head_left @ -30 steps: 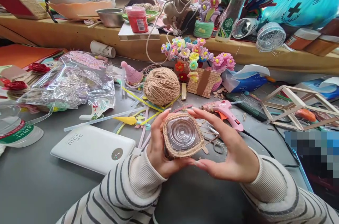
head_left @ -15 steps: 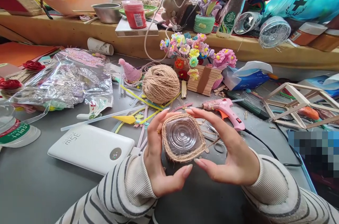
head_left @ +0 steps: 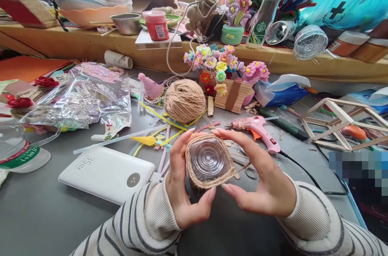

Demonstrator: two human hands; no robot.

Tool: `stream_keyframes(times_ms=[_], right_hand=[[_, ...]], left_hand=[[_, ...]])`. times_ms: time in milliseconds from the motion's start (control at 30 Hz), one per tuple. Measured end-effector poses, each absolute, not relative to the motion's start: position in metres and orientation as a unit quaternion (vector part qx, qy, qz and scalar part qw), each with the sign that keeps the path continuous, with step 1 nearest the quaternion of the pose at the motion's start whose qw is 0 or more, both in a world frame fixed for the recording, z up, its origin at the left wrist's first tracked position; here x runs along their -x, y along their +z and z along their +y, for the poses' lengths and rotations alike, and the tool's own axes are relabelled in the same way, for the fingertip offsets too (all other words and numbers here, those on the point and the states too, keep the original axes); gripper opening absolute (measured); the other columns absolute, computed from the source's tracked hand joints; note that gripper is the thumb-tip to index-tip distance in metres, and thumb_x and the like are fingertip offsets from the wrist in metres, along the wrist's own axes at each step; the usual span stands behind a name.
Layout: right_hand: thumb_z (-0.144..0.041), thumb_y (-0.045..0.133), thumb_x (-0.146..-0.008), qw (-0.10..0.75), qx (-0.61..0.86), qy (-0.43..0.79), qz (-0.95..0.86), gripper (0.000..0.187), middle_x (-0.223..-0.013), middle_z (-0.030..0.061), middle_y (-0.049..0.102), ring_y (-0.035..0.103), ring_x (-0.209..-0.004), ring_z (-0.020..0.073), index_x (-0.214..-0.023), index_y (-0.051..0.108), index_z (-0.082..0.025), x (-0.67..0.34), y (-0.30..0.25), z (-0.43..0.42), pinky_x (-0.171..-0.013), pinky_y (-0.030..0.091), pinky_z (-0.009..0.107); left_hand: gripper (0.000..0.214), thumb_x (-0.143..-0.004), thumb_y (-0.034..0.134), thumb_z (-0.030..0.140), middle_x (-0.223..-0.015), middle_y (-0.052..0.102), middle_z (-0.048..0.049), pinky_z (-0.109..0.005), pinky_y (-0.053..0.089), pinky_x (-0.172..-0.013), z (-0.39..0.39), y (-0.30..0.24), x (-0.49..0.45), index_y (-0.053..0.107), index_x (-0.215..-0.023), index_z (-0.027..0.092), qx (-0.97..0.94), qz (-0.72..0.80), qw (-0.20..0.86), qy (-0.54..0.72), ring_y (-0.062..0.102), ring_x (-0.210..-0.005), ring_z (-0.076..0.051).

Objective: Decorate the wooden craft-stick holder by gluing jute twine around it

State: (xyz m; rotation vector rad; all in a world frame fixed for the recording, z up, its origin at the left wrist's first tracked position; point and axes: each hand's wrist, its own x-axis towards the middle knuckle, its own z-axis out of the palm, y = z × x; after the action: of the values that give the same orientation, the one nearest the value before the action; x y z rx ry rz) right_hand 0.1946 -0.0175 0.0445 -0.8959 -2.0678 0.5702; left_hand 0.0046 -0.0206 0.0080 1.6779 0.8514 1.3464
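I hold a clear plastic container wrapped in jute twine [head_left: 209, 162] between both hands above the grey table, its ridged round base facing me. My left hand [head_left: 182, 187] curls round its left side, thumb under the bottom edge. My right hand [head_left: 260, 183] grips the right side, fingers over the top and thumb below. A strand of twine runs from the wrapped piece back toward the twine ball [head_left: 184, 100].
A pink glue gun [head_left: 257, 129] with a black cord lies right of my hands, scissors [head_left: 247, 169] just under them. A white power bank [head_left: 107, 173] sits to the left. Crinkled plastic bags [head_left: 79, 98], pipe-cleaner flowers [head_left: 221, 64], a wooden stick frame [head_left: 339, 120] and a cluttered shelf [head_left: 91, 40] surround the table.
Both hands kept hold of the wrapped container; my thumbs shifted closer together under its lower edge, and it turned slightly.
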Motion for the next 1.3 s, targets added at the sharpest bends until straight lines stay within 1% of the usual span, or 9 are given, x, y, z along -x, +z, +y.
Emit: stream_keyframes(times_ms=[133, 300, 467, 600, 767, 900, 1000, 1133, 1300], right_hand=[[-0.019, 0.066, -0.072, 0.403, 0.351, 0.225, -0.815, 0.077, -0.138, 0.0126, 0.055, 0.051, -0.129, 0.0285, -0.143, 0.034, -0.022, -0.1939, 0.0453, -0.0167, -0.109, 0.043, 0.044], [-0.017, 0.065, -0.073, 0.406, 0.350, 0.242, -0.809, 0.076, -0.138, 0.0123, 0.053, 0.050, -0.130, 0.0268, -0.143, 0.035, -0.021, -0.1937, 0.0447, -0.0171, -0.110, 0.042, 0.043], [-0.017, 0.064, -0.074, 0.414, 0.347, 0.271, -0.797, 0.077, -0.142, 0.0107, 0.049, 0.046, -0.133, 0.0254, -0.145, 0.033, -0.022, -0.1956, 0.0407, -0.0185, -0.114, 0.038, 0.041], [-0.017, 0.064, -0.074, 0.413, 0.347, 0.277, -0.795, 0.078, -0.142, 0.0106, 0.049, 0.046, -0.133, 0.0260, -0.145, 0.033, -0.023, -0.1960, 0.0398, -0.0189, -0.114, 0.037, 0.042], [-0.016, 0.064, -0.073, 0.415, 0.347, 0.270, -0.797, 0.078, -0.142, 0.0098, 0.049, 0.045, -0.133, 0.0235, -0.145, 0.033, -0.022, -0.1944, 0.0407, -0.0194, -0.115, 0.035, 0.038], [-0.015, 0.063, -0.073, 0.414, 0.346, 0.264, -0.800, 0.077, -0.140, 0.0101, 0.049, 0.045, -0.132, 0.0226, -0.144, 0.033, -0.021, -0.1943, 0.0420, -0.0192, -0.114, 0.036, 0.036], [-0.015, 0.064, -0.073, 0.403, 0.342, 0.258, -0.809, 0.077, -0.140, 0.0103, 0.049, 0.044, -0.133, 0.0205, -0.144, 0.033, -0.019, -0.1950, 0.0432, -0.0183, -0.115, 0.034, 0.032], [-0.015, 0.064, -0.074, 0.402, 0.340, 0.259, -0.810, 0.077, -0.141, 0.0102, 0.048, 0.043, -0.134, 0.0176, -0.144, 0.032, -0.017, -0.1950, 0.0437, -0.0177, -0.116, 0.031, 0.027], [-0.014, 0.064, -0.074, 0.406, 0.345, 0.265, -0.804, 0.076, -0.140, 0.0099, 0.048, 0.043, -0.134, 0.0170, -0.144, 0.033, -0.017, -0.1940, 0.0434, -0.0185, -0.116, 0.030, 0.025]], left_hand=[[0.085, -0.069, 0.063, 0.021, -0.139, 0.050, -0.0055, -0.050, 0.032, -0.112, -0.0211, 0.0084, -0.0034, 0.027, -0.145, 0.034, -0.660, 0.350, 0.400, 0.531, 0.048, -0.130, -0.031], [0.088, -0.071, 0.063, 0.021, -0.141, 0.047, 0.0002, -0.044, 0.034, -0.113, -0.0201, 0.0106, -0.0004, 0.021, -0.146, 0.041, -0.683, 0.332, 0.416, 0.500, 0.047, -0.131, -0.027], [0.082, -0.073, 0.065, 0.027, -0.139, 0.049, 0.0019, -0.045, 0.032, -0.113, -0.0203, 0.0126, -0.0027, 0.026, -0.144, 0.043, -0.656, 0.331, 0.439, 0.517, 0.047, -0.130, -0.026], [0.080, -0.074, 0.065, 0.030, -0.139, 0.050, 0.0023, -0.044, 0.032, -0.113, -0.0214, 0.0126, -0.0042, 0.028, -0.144, 0.043, -0.650, 0.333, 0.443, 0.521, 0.046, -0.130, -0.026], [0.080, -0.073, 0.064, 0.027, -0.139, 0.050, 0.0024, -0.044, 0.031, -0.114, -0.0222, 0.0111, -0.0047, 0.029, -0.144, 0.041, -0.646, 0.338, 0.436, 0.528, 0.046, -0.130, -0.027], [0.083, -0.072, 0.062, 0.025, -0.141, 0.049, -0.0009, -0.046, 0.032, -0.113, -0.0215, 0.0103, -0.0040, 0.025, -0.145, 0.037, -0.659, 0.332, 0.429, 0.521, 0.046, -0.130, -0.028], [0.087, -0.070, 0.061, 0.021, -0.141, 0.048, -0.0018, -0.046, 0.032, -0.114, -0.0205, 0.0096, -0.0018, 0.022, -0.147, 0.035, -0.671, 0.330, 0.419, 0.514, 0.045, -0.131, -0.027], [0.090, -0.070, 0.062, 0.021, -0.143, 0.046, -0.0001, -0.043, 0.032, -0.115, -0.0201, 0.0085, 0.0003, 0.019, -0.147, 0.036, -0.685, 0.322, 0.420, 0.501, 0.044, -0.132, -0.025], [0.085, -0.071, 0.060, 0.021, -0.141, 0.047, 0.0010, -0.043, 0.032, -0.115, -0.0218, 0.0100, -0.0016, 0.023, -0.146, 0.038, -0.662, 0.337, 0.433, 0.511, 0.045, -0.131, -0.025]])
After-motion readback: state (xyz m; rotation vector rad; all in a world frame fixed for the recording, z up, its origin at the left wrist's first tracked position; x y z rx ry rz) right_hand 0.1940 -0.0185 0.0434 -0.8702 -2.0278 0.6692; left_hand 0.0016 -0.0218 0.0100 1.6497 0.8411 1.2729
